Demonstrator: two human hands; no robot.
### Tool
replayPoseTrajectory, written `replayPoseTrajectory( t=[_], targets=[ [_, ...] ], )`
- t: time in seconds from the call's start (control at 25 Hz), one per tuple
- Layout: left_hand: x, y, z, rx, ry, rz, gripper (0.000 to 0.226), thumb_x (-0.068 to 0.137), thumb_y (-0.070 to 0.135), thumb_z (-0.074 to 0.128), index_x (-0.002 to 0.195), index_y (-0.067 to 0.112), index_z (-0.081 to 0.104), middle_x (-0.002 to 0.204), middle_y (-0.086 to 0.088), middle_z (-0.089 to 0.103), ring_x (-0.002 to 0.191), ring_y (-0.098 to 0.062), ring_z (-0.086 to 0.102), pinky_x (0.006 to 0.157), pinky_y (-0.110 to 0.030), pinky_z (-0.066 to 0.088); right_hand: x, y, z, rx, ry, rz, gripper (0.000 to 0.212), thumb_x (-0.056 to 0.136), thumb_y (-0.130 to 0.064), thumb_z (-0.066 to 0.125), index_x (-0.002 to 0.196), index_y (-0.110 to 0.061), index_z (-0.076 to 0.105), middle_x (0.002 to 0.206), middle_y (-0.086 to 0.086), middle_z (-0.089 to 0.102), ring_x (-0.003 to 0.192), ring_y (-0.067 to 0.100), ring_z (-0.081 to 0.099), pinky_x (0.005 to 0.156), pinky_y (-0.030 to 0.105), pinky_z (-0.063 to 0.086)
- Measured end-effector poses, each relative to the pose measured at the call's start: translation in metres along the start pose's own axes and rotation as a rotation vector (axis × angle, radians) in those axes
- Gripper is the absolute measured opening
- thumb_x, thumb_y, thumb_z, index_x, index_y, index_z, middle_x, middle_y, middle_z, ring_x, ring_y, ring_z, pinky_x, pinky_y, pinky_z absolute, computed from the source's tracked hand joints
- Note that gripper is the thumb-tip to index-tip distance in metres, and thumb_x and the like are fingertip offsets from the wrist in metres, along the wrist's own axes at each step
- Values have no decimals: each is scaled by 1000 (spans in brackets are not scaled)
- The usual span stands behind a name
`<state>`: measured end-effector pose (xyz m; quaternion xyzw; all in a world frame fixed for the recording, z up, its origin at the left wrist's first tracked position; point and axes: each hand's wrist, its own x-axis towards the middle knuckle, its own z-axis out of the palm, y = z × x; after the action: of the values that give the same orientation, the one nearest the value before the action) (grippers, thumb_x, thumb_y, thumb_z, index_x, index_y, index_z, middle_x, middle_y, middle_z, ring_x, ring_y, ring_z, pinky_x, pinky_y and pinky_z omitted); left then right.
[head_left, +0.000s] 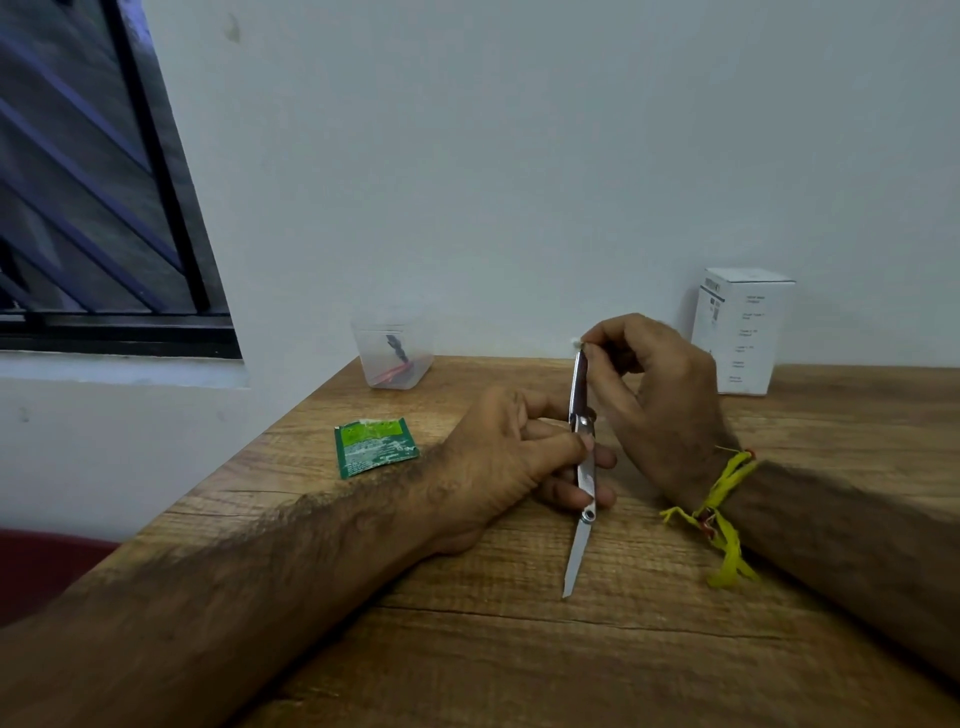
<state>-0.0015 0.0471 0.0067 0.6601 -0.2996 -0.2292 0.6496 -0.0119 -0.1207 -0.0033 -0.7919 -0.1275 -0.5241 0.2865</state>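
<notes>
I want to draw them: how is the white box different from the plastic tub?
The white box is taller and solid, the plastic tub shorter and see-through, showing red and dark bits. The box has printed text; the tub looks plain. Both stand on the table by the wall.

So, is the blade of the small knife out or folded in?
Out: the bare blade points toward the camera, past the left hand that grips the handle.

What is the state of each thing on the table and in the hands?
folding knife: blade unfolded, gripped by left hand.
white wad: pinched by right hand.
green sachet: top torn, lying flat.
clear tub: upright, holds small items.
white box: upright, closed.
</notes>
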Motion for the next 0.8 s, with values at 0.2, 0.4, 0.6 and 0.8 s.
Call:
replayPoseTrajectory(
  t=[0.2,0.4,0.6,0.8],
  targets=[
    [0,1,-2,-16,17,28,25,95,-2,59,120,-4,62,97,-19,77,72,-29,75,53,-23,58,0,-2,-1,31,-56,-10,5,90,-5,65,93,-8,68,83,0,67,76,7,62,70,15,51],
    [2,-1,-2,-7,18,32,27,95,-2,60,121,-3,61,96,-20,76,70,-28,74,54,-24,59,-1,-1,-2,16,-72,-11,5,90,-4,65,94,-6,69,84,0,66,77,7,61,71,13,50],
    [1,0,-2,-24,56,52,27,94,-2,61,121,-4,62,95,-21,76,70,-29,75,50,-22,56,-3,-1,-2,-9,-107,-45,6,89,-3,66,94,-7,68,85,0,66,77,10,61,72,16,50],
    [2,-1,-2,-20,73,70,25,95,-2,60,119,-3,63,96,-21,76,70,-29,74,50,-21,57,-2,-2,-4,-14,-147,-55,8,90,-3,66,94,-9,68,84,-1,66,78,11,61,73,21,50]
  ],
)
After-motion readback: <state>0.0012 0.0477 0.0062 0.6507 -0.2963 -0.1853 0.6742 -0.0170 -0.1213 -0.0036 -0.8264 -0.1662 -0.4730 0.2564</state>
